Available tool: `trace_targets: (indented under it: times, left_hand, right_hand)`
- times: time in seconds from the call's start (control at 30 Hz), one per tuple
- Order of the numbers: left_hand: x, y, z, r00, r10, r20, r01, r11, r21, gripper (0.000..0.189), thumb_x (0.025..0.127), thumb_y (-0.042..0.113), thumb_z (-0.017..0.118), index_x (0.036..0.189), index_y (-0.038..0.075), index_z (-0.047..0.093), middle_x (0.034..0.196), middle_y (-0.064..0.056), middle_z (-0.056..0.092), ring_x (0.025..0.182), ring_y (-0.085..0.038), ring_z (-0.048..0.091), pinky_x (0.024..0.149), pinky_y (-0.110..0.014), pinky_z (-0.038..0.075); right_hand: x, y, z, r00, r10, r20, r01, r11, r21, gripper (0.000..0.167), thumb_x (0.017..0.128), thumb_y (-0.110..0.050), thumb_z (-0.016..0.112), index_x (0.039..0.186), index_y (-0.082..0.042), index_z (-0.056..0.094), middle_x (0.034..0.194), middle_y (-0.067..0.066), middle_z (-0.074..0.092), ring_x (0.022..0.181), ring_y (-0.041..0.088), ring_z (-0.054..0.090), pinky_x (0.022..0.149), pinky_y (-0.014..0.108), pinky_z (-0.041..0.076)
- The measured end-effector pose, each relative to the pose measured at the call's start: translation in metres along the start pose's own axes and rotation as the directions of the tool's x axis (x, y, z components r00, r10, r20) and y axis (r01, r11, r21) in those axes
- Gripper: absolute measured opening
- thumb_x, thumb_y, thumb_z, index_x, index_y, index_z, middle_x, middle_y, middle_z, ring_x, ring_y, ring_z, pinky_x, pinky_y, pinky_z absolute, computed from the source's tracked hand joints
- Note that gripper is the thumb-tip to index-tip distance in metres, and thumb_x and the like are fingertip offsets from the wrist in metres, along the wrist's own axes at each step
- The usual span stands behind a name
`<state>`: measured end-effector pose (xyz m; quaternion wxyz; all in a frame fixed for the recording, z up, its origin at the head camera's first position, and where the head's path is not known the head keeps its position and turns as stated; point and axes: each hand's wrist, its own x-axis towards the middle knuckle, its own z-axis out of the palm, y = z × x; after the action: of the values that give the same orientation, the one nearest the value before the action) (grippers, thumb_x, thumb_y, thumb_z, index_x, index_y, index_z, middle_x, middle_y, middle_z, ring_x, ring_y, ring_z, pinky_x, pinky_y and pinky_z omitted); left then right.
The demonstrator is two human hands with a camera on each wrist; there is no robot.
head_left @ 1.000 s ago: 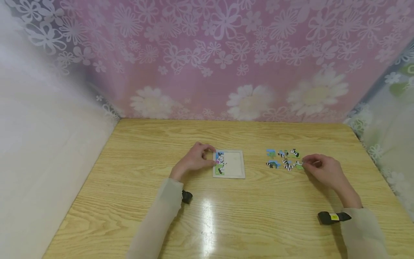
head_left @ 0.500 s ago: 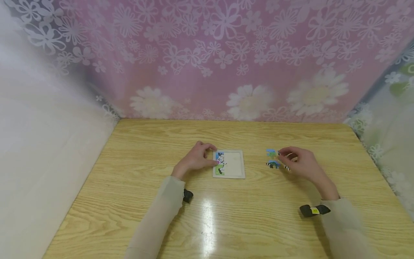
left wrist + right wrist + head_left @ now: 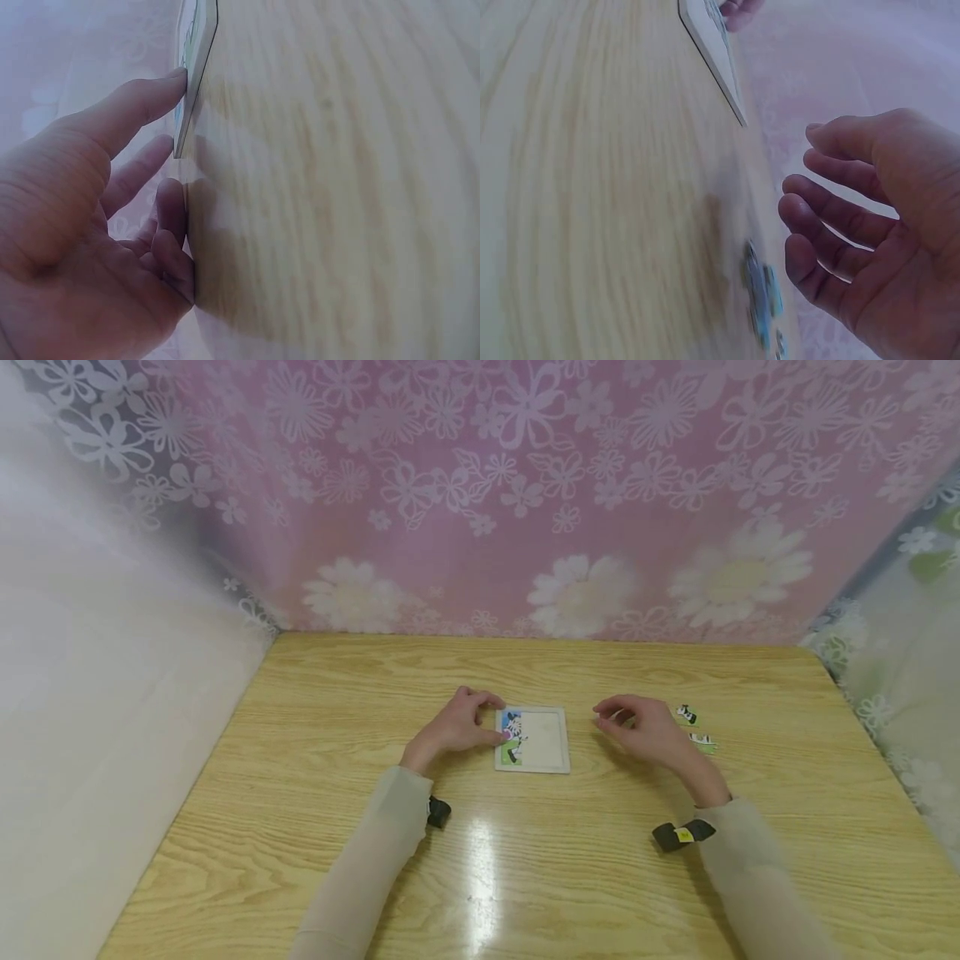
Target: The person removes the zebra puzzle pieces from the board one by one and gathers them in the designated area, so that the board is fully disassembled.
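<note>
A small white-framed puzzle tray [image 3: 545,743] lies flat on the table, with a strip of zebra picture [image 3: 513,750] along its left side and a bare pale area to the right. My left hand [image 3: 456,722] holds its left edge, thumb on the face and index finger at the far corner. To the right of the tray hovers my right hand [image 3: 648,733], fingers loosely bent. In the right wrist view nothing shows between its thumb [image 3: 847,136] and fingers. Two zebra-patterned puzzle pieces [image 3: 686,715] show beyond that hand, which hides others in the head view.
Several loose pieces [image 3: 759,300] lie on the wood-grain table [image 3: 360,693], below the right fingers in the right wrist view. A pink floral curtain [image 3: 465,510] hangs behind the table. Black wrist straps [image 3: 682,835] sit at both sleeves.
My right hand has swept left from the right end of the pieces, across them, towards the tray. The left hand keeps its hold on the tray edge.
</note>
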<state>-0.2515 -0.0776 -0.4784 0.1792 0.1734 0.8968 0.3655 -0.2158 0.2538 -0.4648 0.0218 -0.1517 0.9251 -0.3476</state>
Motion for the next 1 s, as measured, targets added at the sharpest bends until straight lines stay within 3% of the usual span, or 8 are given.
trace_targets:
  times: [0.37,0.8,1.0]
  left_hand:
    - [0.001,0.001,0.001,1.000,-0.020,-0.004,0.020,1.000,-0.007,0.050,0.091,0.036,0.079,0.136,0.023,0.061,0.118,-0.008,0.042,0.095,-0.022,0.043,0.082,-0.040,0.038]
    - [0.004,-0.002,0.001,0.999,-0.045,-0.022,0.046,0.999,0.010,0.052,0.089,0.039,0.081,0.135,0.025,0.061,0.117,-0.008,0.042,0.095,-0.022,0.044,0.082,-0.039,0.038]
    - [0.002,0.002,0.000,0.999,-0.047,-0.012,0.047,0.999,-0.005,0.054,0.088,0.037,0.081,0.136,0.023,0.061,0.121,-0.007,0.042,0.099,-0.022,0.044,0.083,-0.039,0.038]
  right_hand:
    - [0.019,-0.020,0.025,0.997,-0.049,0.055,0.047,0.998,0.043,0.024,0.099,-0.022,0.067,0.117,-0.008,0.074,0.103,0.008,0.074,0.091,0.021,0.067,0.079,0.038,0.053]
    - [0.038,-0.040,0.052,0.990,-0.072,0.117,0.069,0.997,0.033,0.019,0.098,-0.025,0.070,0.112,-0.014,0.075,0.099,0.000,0.073,0.088,0.015,0.064,0.080,0.034,0.052]
    - [0.044,-0.046,0.059,0.983,-0.147,0.111,0.145,0.989,0.021,0.018,0.096,-0.019,0.071,0.111,-0.009,0.075,0.100,0.004,0.074,0.089,0.015,0.065,0.081,0.035,0.053]
